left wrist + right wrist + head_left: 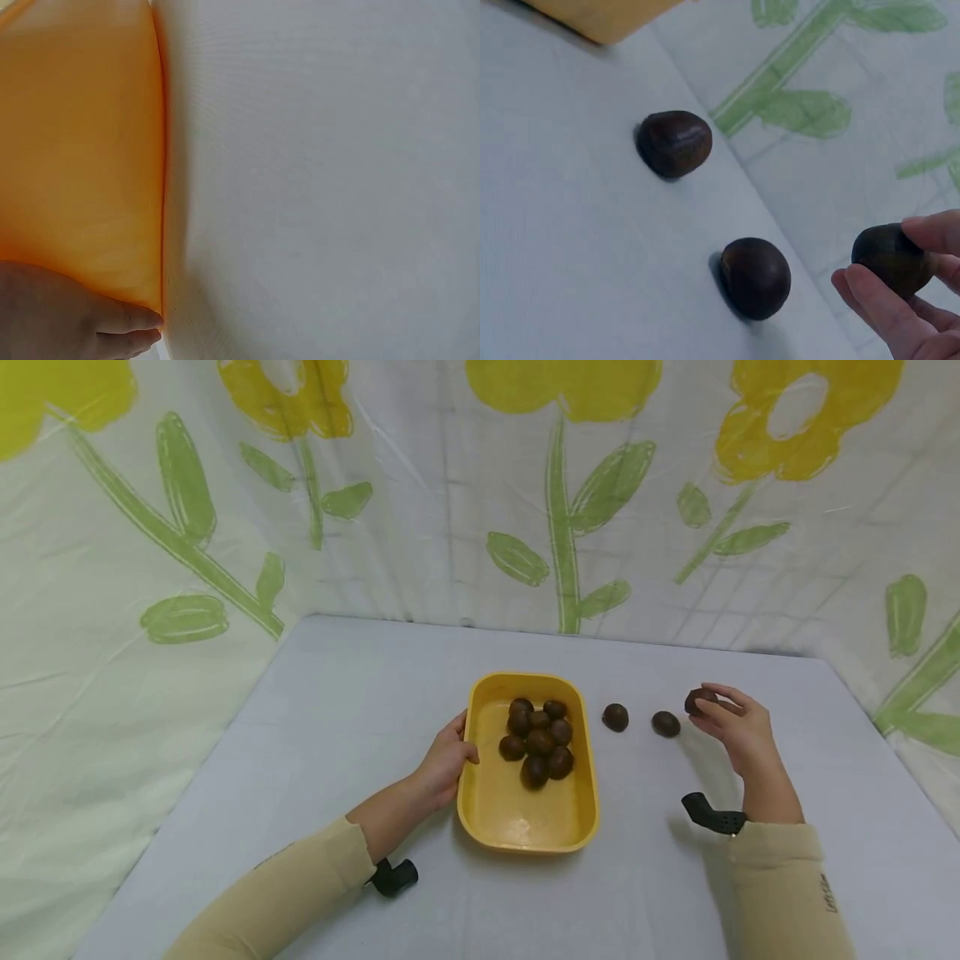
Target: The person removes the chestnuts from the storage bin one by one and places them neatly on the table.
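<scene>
A yellow rectangular tray (495, 827) stands mid-table with several dark brown chestnuts (539, 742) in it. My left hand (447, 764) grips its left wall, the thumb over the rim; in the left wrist view the fingers (127, 319) lie against the tray's outer side (82, 150). My right hand (742, 727) pinches one chestnut (892, 259) between thumb and fingertips, held above the table. Two loose chestnuts lie on the table between the tray and this hand: a nearer chestnut (666, 724) and another chestnut (616, 717) closer to the tray.
A white cloth covers the table (337, 710). Behind it hangs a white curtain (412, 527) printed with yellow flowers and green stems, meeting the table's far edge. Black wrist devices (712, 817) sit at both wrists.
</scene>
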Demonstrator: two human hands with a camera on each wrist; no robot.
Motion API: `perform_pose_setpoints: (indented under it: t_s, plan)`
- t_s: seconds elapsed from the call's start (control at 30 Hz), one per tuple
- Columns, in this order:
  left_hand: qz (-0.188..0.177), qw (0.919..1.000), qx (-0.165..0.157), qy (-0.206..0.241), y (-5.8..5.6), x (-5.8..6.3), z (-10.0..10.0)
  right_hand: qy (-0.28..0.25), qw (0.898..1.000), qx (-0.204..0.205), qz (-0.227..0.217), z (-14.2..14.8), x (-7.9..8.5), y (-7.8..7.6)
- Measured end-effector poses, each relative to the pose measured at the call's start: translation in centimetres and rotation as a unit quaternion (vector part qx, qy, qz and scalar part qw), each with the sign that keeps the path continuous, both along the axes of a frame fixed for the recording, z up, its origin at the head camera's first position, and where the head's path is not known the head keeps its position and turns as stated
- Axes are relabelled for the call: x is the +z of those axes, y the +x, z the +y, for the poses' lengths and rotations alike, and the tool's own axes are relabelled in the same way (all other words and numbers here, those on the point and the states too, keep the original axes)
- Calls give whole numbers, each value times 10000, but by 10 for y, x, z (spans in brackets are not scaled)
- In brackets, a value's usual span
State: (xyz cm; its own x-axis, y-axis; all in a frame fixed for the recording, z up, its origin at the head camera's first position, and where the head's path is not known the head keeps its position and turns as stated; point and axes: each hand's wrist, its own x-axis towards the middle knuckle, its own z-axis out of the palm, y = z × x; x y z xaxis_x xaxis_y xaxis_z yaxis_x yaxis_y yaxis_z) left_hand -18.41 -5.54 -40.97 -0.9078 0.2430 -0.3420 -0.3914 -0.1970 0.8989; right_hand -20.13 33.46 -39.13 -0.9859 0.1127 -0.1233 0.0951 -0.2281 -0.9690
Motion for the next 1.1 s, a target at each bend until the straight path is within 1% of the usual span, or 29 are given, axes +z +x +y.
perform_pose_setpoints:
  t_s: [0.13, 0.27, 0.37, 0.47, 0.57, 0.7, 0.8, 0.93, 1.03, 1.1]
  plan:
    - [-8, 10000, 2, -19, -1, -1, 0, -136, 9994, -324, -47, 10, -6, 4]
    - [-8, 10000, 8, 10, -1, -2, -1, -13, 9985, -542, -88, 16, -11, 5]
    - [13, 10000, -21, 11, 0, -3, -1, 199, 9971, -711, -165, 18, -14, 5]
    - [14, 10000, -33, -13, 0, -3, -1, 430, 9938, -992, -267, 19, -18, 5]
    - [15, 10000, -31, -32, 0, -2, 0, 788, 9879, -1274, -402, 18, -21, 4]
    - [31, 10000, -75, -2, 0, -2, -1, 1377, 9765, -1529, -645, 16, -25, 3]
    - [44, 9999, -101, 11, 0, -2, -1, 1840, 9669, -1574, -800, 14, -27, 3]
    - [72, 9999, -87, -5, 0, -1, 0, 2315, 9574, -1452, -935, 11, -28, 4]
    - [51, 10000, -65, -42, 0, 0, 0, 2453, 9536, -1391, -1056, 10, -29, 3]
    - [38, 10000, -60, -61, 0, 0, 0, 2610, 9483, -1396, -1143, 10, -30, 3]
